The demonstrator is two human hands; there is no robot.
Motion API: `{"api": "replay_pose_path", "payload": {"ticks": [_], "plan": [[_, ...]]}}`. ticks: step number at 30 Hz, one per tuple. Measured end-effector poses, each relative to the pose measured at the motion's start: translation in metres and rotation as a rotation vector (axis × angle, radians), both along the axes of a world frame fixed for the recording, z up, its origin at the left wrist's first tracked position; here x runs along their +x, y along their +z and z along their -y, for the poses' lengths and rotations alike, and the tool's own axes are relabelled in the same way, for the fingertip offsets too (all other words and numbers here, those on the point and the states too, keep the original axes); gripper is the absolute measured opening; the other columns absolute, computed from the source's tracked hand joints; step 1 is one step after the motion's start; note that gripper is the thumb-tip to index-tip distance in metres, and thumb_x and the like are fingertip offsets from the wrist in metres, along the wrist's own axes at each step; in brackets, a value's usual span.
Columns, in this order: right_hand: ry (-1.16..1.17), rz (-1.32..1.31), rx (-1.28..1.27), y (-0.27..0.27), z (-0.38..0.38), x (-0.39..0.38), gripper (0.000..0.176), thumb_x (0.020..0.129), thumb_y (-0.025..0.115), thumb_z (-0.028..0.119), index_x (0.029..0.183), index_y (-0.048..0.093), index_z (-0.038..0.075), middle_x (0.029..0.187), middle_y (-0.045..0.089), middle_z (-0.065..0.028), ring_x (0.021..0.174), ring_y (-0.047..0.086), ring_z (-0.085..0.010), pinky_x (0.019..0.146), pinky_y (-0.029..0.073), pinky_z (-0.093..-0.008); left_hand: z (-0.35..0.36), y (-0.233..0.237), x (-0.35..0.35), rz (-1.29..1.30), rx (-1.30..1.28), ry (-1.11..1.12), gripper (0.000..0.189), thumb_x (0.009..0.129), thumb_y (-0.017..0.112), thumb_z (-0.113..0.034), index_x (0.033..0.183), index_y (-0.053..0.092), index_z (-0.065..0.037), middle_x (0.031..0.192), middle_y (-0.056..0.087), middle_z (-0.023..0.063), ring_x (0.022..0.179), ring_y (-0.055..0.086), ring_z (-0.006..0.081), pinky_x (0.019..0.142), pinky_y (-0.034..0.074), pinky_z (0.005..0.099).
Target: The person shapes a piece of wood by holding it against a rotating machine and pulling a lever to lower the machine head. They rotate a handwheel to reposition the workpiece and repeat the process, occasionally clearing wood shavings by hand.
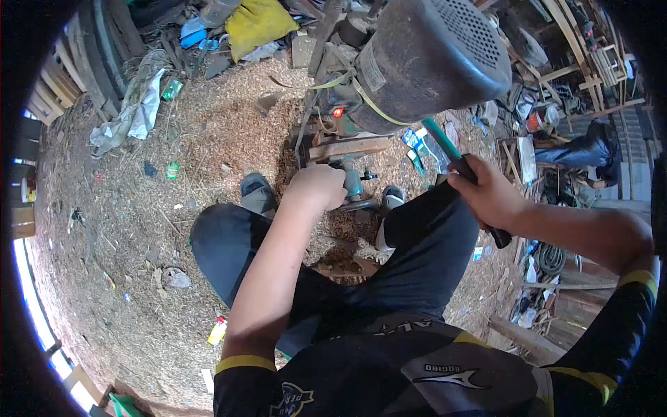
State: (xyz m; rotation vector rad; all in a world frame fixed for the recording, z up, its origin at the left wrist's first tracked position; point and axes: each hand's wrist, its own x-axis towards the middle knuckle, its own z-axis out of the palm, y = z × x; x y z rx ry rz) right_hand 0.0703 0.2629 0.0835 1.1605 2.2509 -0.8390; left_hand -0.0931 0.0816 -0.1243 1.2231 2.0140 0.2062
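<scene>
My left hand [316,189] is closed low in front of me, beside a piece of wood [349,148] and a greenish metal part [353,183]; what its fingers hold is hidden under it. In my right hand [492,193] is a bar-like tool [442,139] with a green shaft and a black grip, its far end passing behind the motor. The large dark motor [417,66], with a perforated end cover, stands just beyond both hands. A small red light [338,112] glows at the motor's near left side.
Wood shavings cover the ground [167,229]. A yellow sack [257,28] lies at the top, a white plastic sheet [144,111] at upper left. Another person [583,149] is at the right, near stacked wood. My knees and sandalled feet flank the work spot.
</scene>
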Motion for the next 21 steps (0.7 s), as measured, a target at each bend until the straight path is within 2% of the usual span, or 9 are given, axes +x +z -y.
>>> {"api": "replay_pose_path", "payload": {"ticks": [2,4,6,8,9,12,13,16,21], "plan": [[-0.020,0.009,0.002,-0.006,0.002,0.004,0.028,0.104,0.057,0.028,0.116,0.052,0.002,0.069,0.059,-0.0121,0.051,0.063,-0.0248,0.047,0.049,-0.0390,0.002,-0.009,0.006,-0.064,0.059,-0.020,0.038,0.090,0.069,-0.025,0.122,0.067,-0.005,0.124,0.068,0.0172,0.117,0.065,0.0343,0.097,0.054,0.0466],[0.190,-0.297,0.142,-0.086,-0.013,0.049,0.027,0.106,0.057,0.022,0.125,0.052,0.003,0.073,0.056,-0.0052,0.056,0.054,-0.0143,0.053,0.046,-0.0318,0.000,0.002,0.009,-0.045,-0.027,-0.074,0.040,0.085,0.074,-0.023,0.121,0.068,-0.005,0.122,0.070,0.0164,0.115,0.066,0.0338,0.096,0.054,0.0460],[0.255,-0.641,0.201,-0.136,-0.008,0.071,0.027,0.106,0.059,0.021,0.124,0.053,0.001,0.082,0.061,-0.0093,0.070,0.059,-0.0164,0.066,0.050,-0.0321,-0.005,0.014,0.004,-0.045,-0.119,-0.112,0.043,0.081,0.078,-0.022,0.120,0.069,-0.005,0.120,0.071,0.0156,0.113,0.068,0.0337,0.095,0.055,0.0455],[0.035,-0.381,0.129,-0.134,0.007,0.068,0.028,0.104,0.061,0.019,0.121,0.054,-0.001,0.095,0.063,-0.0139,0.086,0.058,-0.0181,0.080,0.048,-0.0328,-0.018,0.022,0.006,-0.027,-0.217,-0.164,0.045,0.078,0.082,-0.023,0.119,0.070,-0.007,0.118,0.073,0.0149,0.110,0.069,0.0340,0.095,0.055,0.0449],[0.101,-0.434,0.203,-0.141,0.005,0.072,0.028,0.105,0.061,0.021,0.120,0.054,-0.002,0.084,0.060,-0.0112,0.075,0.058,-0.0170,0.069,0.049,-0.0343,-0.028,0.002,0.005,-0.036,-0.158,-0.191,0.048,0.075,0.084,-0.024,0.119,0.072,-0.008,0.116,0.074,0.0142,0.107,0.070,0.0353,0.095,0.056,0.0445],[0.036,-0.355,0.159,-0.127,0.010,0.064,0.033,0.106,0.059,0.027,0.120,0.054,-0.003,0.075,0.057,-0.0088,0.064,0.057,-0.0166,0.058,0.046,-0.0363,-0.034,0.007,0.002,-0.028,-0.098,-0.255,0.055,0.072,0.088,-0.027,0.122,0.071,-0.010,0.118,0.073,0.0146,0.110,0.069,0.0353,0.096,0.055,0.0441],[0.027,-0.416,0.201,-0.121,0.013,0.060,0.039,0.103,0.058,0.035,0.111,0.058,-0.003,0.083,0.065,-0.0268,0.080,0.068,-0.0422,0.073,0.050,-0.0482,-0.037,0.008,0.004,-0.098,-0.093,-0.266,0.061,0.069,0.090,-0.032,0.124,0.071,-0.014,0.121,0.072,0.0147,0.115,0.067,0.0350,0.098,0.054,0.0447],[0.025,-0.354,0.229,-0.108,0.017,0.051,0.043,0.104,0.053,0.038,0.113,0.057,-0.004,0.091,0.066,-0.0288,0.090,0.067,-0.0448,0.081,0.049,-0.0529,-0.037,0.012,0.013,-0.088,-0.127,-0.253,0.064,0.067,0.091,-0.036,0.124,0.071,-0.016,0.123,0.072,0.0154,0.120,0.063,0.0366,0.101,0.052,0.0449],[0.205,-0.500,0.398,-0.117,0.019,0.062,0.040,0.101,0.056,0.033,0.114,0.051,-0.005,0.097,0.065,-0.0310,0.095,0.064,-0.0483,0.085,0.049,-0.0533,-0.030,0.013,0.024,-0.056,0.033,-0.153,0.071,0.069,0.090,-0.037,0.132,0.067,-0.015,0.126,0.068,0.0208,0.122,0.062,0.0386,0.104,0.049,0.0447]]}}
